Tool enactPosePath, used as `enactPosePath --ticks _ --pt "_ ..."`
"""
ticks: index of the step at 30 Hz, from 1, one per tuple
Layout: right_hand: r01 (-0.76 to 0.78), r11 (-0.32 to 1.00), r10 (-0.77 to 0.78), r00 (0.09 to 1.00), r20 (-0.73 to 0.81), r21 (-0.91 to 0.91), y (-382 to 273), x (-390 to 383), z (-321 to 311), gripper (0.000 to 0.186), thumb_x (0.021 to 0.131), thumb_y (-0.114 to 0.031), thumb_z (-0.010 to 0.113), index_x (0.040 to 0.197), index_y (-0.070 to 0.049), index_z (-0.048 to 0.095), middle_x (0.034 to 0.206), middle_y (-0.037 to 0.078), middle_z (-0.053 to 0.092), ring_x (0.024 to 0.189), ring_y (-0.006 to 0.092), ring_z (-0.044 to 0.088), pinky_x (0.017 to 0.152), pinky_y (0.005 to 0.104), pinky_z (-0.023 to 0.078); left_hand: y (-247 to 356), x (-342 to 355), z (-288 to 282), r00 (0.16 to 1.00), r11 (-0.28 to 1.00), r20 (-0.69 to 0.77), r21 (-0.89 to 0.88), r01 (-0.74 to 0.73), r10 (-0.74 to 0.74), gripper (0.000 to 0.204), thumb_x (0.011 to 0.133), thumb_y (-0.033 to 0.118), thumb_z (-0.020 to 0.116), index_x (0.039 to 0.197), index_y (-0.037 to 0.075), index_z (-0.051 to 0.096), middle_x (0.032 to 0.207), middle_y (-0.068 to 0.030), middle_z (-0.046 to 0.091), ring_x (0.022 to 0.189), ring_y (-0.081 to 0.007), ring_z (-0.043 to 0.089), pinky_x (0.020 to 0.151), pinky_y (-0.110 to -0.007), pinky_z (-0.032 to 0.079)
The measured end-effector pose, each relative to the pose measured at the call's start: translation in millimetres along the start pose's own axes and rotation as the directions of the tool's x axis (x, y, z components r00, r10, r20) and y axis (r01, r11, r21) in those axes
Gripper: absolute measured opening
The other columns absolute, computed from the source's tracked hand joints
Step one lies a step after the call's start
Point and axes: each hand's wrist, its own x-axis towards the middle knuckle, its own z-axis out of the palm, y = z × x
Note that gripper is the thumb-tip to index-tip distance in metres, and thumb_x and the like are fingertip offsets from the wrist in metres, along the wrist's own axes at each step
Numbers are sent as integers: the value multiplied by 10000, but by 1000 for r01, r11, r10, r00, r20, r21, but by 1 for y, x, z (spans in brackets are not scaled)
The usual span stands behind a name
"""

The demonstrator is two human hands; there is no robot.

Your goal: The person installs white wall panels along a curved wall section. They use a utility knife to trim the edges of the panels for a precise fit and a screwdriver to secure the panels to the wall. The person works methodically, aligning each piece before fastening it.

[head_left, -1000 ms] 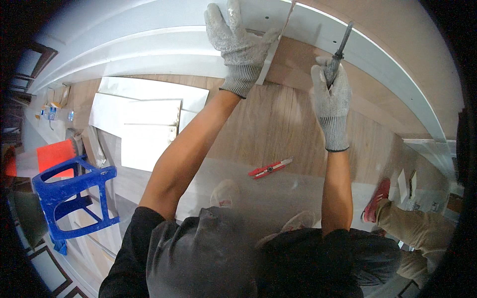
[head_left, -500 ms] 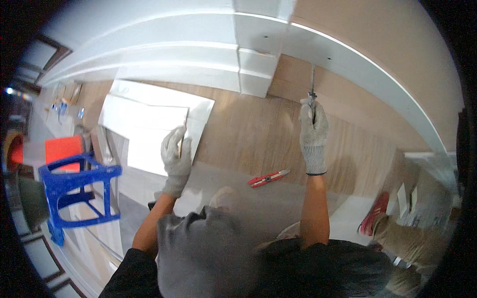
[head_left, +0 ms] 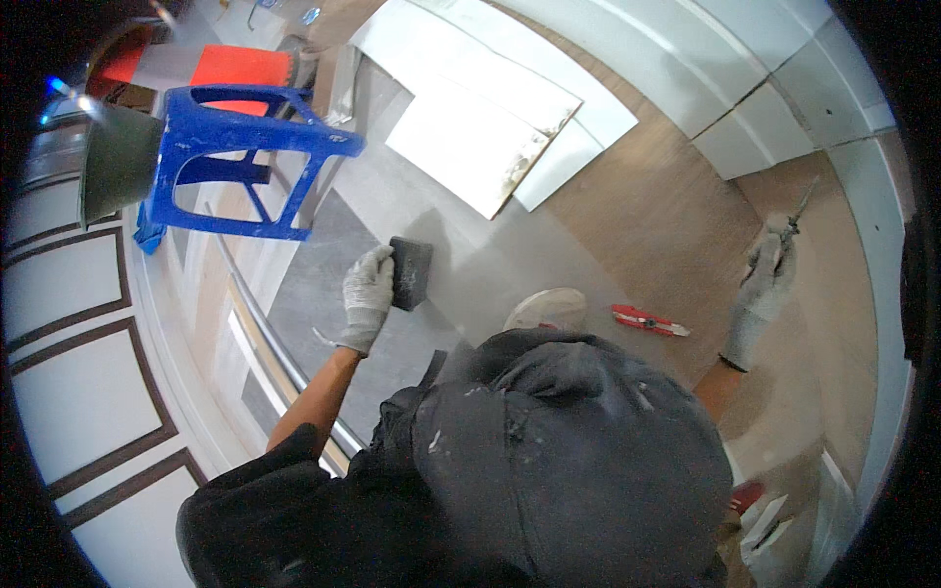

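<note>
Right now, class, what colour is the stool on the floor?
Blue: the stool is bright blue plastic, clearest in the head view.

- A dark grey, flat rectangular pad was held at its left edge by the gloved left hand, standing roughly upright and tilted slightly, above the grey floor.
- A thin, dark, pencil-like tool was gripped in the closed gloved right hand, its tip slanting up and to the right against the brown panel.
</note>
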Motion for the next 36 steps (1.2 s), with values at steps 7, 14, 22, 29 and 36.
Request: enactPosePath --ticks 7,14,22,29,36 --pt "-170 982 171 985 -1 -85 -19 -1 -5 372 1060 -406 577 1234 -91 673 786 -42 523 661 62 459 583 254 393 -1 1 15 954 884 283 418 -211 94 255 910 247 674 1148 155 682 1063 -108 713 982 -362 687 849 -494 544" --pt "229 953 -235 972 -10 -198 10 1 -13 348 1069 -360 576 1235 -78 694 860 -22 609 707 72 524 627 261 441 -12 9 43 937 788 346 562 -252 53 233 875 206 636 1097 134 644 975 -112 694 894 -376 696 751 -536 537" --pt "-33 994 37 999 37 -100 -11 -2 -5 313 1040 -262 584 1218 -20 670 1086 139 715 1010 244 675 916 353 514 -41 8 58 961 829 253 509 -229 110 104 895 242 628 923 143 616 898 -148 701 830 -394 691 688 -544 517" --pt "-98 986 105 994 43 -131 -26 -1 -14 318 1025 -298 610 1150 -17 690 987 138 706 929 250 677 853 378 524 -34 3 49 940 808 330 527 -262 90 136 892 273 659 904 140 636 868 -135 703 813 -395 694 684 -538 527" --pt "-18 991 22 999 28 -130 -26 -4 -16 325 1028 -304 604 1145 -14 691 985 156 710 920 265 687 840 381 529 -44 9 54 933 792 353 548 -270 74 131 854 265 682 913 149 666 872 -121 696 841 -372 703 719 -522 542"
